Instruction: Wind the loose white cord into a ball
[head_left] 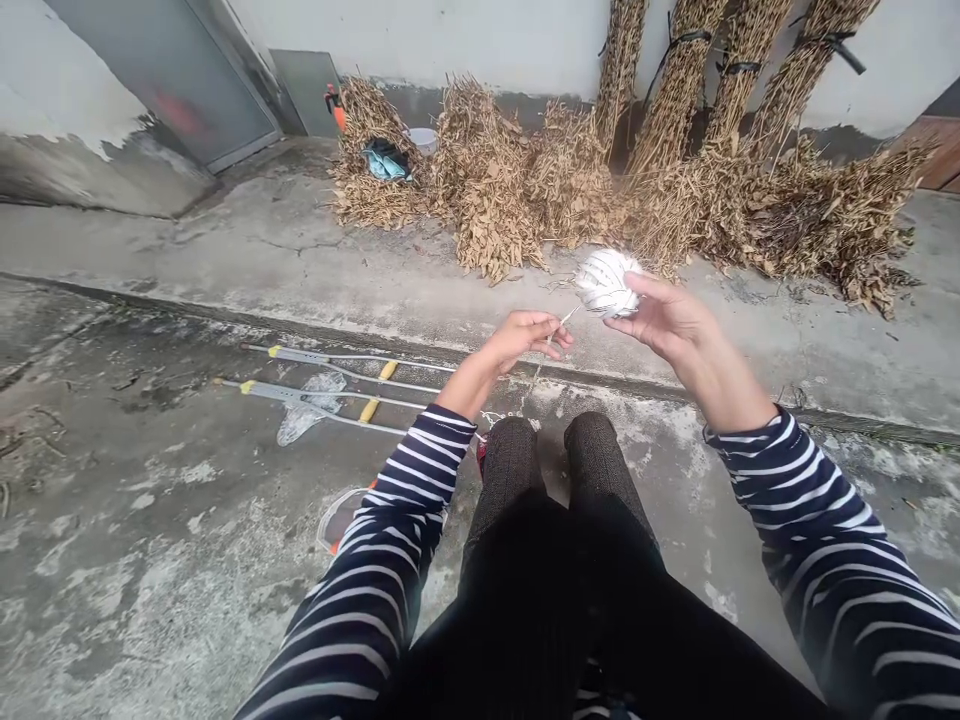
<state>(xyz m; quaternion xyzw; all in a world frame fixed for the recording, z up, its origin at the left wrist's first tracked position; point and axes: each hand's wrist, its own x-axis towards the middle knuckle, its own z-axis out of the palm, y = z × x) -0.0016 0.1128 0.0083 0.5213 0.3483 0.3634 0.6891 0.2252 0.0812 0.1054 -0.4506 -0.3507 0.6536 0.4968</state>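
Observation:
My right hand (664, 318) is raised above my knees with its fingers wrapped round a white ball of plastic twine (606, 282). A thin strand of twine (564, 322) runs from the ball down to my left hand (525, 338), which pinches it between thumb and fingers. The strand hangs on below that hand toward my legs (555, 470). Both arms wear dark sleeves with white stripes.
Bundles of dry brown stalks with pods (570, 180) lie and lean against the white wall ahead. Two long metal poles with yellow bands (322, 375) lie on the wet concrete at my left. A shallow gutter (225, 325) crosses the ground. A grey door (172, 80) is at far left.

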